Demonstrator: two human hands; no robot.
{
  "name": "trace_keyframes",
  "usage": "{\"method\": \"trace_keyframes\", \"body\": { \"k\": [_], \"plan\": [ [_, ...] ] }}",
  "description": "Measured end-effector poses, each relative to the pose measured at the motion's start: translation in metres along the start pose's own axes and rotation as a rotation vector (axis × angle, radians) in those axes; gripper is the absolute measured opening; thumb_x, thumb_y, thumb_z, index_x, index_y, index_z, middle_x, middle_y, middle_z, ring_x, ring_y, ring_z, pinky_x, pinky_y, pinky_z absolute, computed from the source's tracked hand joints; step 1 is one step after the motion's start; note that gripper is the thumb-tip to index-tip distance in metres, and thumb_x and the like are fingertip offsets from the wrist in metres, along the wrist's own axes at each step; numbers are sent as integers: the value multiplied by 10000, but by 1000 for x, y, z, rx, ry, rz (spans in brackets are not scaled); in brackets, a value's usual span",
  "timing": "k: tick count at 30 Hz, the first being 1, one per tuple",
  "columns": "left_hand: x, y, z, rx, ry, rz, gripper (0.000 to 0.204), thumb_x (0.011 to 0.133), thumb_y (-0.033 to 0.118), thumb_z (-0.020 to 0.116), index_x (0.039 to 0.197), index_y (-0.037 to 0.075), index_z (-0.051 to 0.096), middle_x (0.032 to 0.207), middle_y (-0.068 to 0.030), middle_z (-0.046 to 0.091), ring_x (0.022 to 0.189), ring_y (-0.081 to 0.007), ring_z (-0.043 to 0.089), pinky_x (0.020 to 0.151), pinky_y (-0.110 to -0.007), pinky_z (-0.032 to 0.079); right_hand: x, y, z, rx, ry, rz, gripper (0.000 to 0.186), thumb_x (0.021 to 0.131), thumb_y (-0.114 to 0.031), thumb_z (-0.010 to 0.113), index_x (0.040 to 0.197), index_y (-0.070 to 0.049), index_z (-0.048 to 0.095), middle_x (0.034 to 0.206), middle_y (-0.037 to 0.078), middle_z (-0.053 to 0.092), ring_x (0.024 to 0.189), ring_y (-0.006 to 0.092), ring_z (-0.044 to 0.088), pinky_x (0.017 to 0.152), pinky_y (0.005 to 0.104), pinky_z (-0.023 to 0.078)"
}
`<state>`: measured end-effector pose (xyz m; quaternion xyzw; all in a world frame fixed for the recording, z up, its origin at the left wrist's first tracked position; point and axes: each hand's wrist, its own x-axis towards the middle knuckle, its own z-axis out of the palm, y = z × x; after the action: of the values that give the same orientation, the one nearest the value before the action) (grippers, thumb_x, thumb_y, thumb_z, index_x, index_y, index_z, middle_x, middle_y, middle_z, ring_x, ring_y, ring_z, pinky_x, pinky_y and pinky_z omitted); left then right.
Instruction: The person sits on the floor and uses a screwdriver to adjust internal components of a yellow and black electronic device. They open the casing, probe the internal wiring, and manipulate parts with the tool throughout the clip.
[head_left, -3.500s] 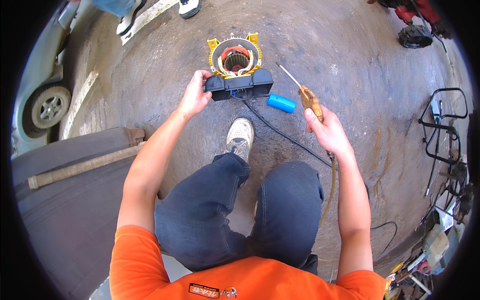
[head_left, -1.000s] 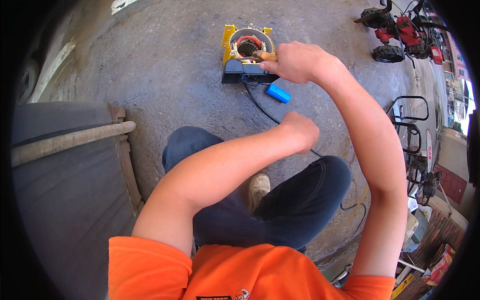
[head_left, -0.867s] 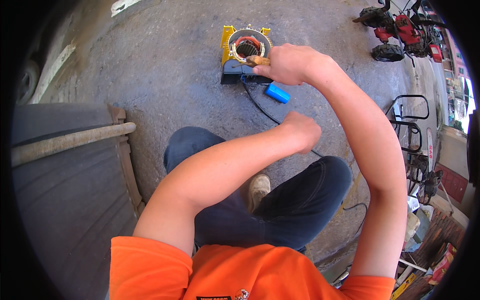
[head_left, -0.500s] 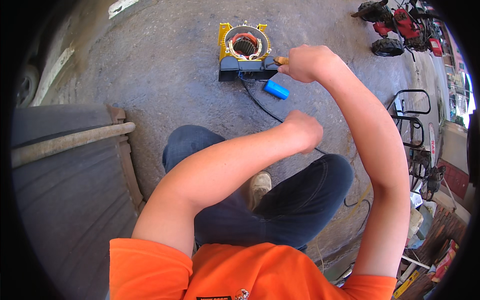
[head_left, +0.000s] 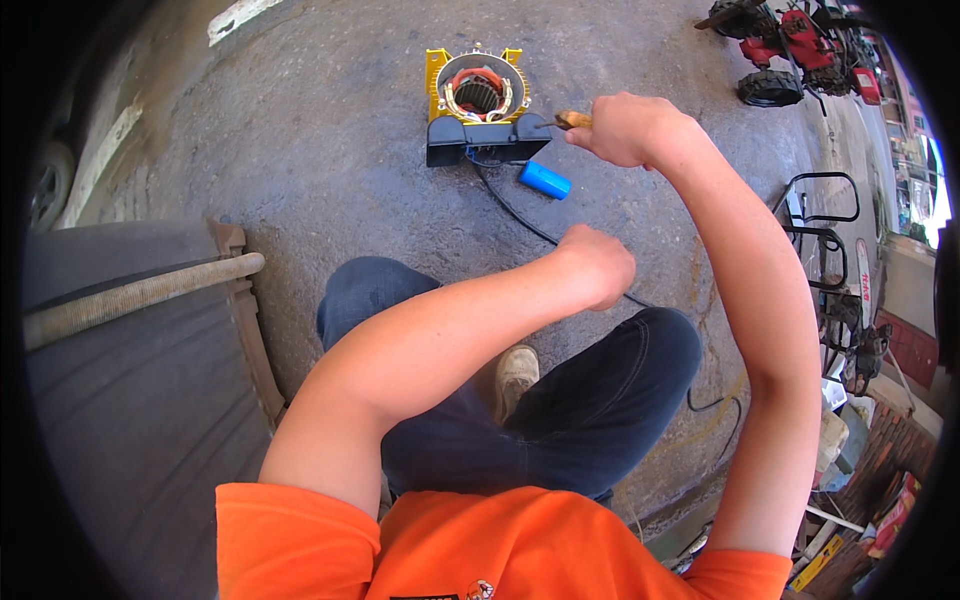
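A yellow motor housing (head_left: 436, 80) stands on the ground, its round opening showing a red and white winding around a dark core. On its near side is a black box (head_left: 452, 145) with wires and a black cable (head_left: 515, 215); a blue cylinder (head_left: 544, 180) lies beside it. My right hand (head_left: 628, 130) is closed on a brown-handled tool (head_left: 574, 119) whose thin metal tip points at the box's right end; whether they touch I cannot tell. My left hand (head_left: 598, 265) is closed lower down, over the cable near my knees; what it holds is hidden.
A dark panel with a ribbed hose (head_left: 150, 290) is at the left, a wheel (head_left: 50, 185) beyond it. A red wheeled machine (head_left: 805, 45) stands upper right. Black tube frames (head_left: 830, 240), a chainsaw and assorted clutter line the right side.
Since the oldest frame my left hand has left the black box and moved down-right, and the other person's feet are out of view. Lately my right hand has shifted rightward from the winding.
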<state>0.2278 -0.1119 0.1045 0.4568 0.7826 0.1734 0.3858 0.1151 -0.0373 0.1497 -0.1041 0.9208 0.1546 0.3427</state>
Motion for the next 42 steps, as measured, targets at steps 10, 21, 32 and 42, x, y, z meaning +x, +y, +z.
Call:
{"method": "trace_keyframes", "body": {
  "k": [10, 21, 32, 42],
  "plan": [
    [3, 1, -1, 10, 12, 5, 206, 802, 71, 640, 977, 39, 744, 1015, -167, 738, 978, -315, 719, 802, -427, 570, -2, -6, -6, 80, -27, -43, 613, 994, -549, 489, 859, 6, 711, 742, 166, 701, 638, 298, 702, 662, 439, 553],
    [0, 4, -4, -32, 8, 3, 235, 794, 51, 661, 1015, 27, 737, 1048, -179, 728, 1008, -316, 709, 821, -428, 562, 19, -30, -12, 199, -75, -16, 567, 1003, -530, 481, 1081, -11, 696, 955, 158, 719, 726, 284, 706, 719, 432, 564],
    [-13, -1, -7, -49, 41, -11, 231, 777, 46, 683, 998, 31, 746, 1051, -174, 728, 999, -302, 714, 801, -412, 570, 69, -39, -16, 239, -210, 181, 542, 1002, -536, 471, 1205, -80, 683, 1169, 123, 704, 1095, 302, 674, 898, 426, 535],
    [-14, -14, -11, -67, 306, -63, 255, 774, 62, 685, 1023, 88, 732, 1066, -122, 725, 945, -289, 721, 732, -406, 572, 93, -52, -20, 241, -87, 192, 573, 994, -569, 465, 1255, -101, 665, 1234, 108, 688, 1167, 288, 646, 944, 418, 519]
  ]
}}
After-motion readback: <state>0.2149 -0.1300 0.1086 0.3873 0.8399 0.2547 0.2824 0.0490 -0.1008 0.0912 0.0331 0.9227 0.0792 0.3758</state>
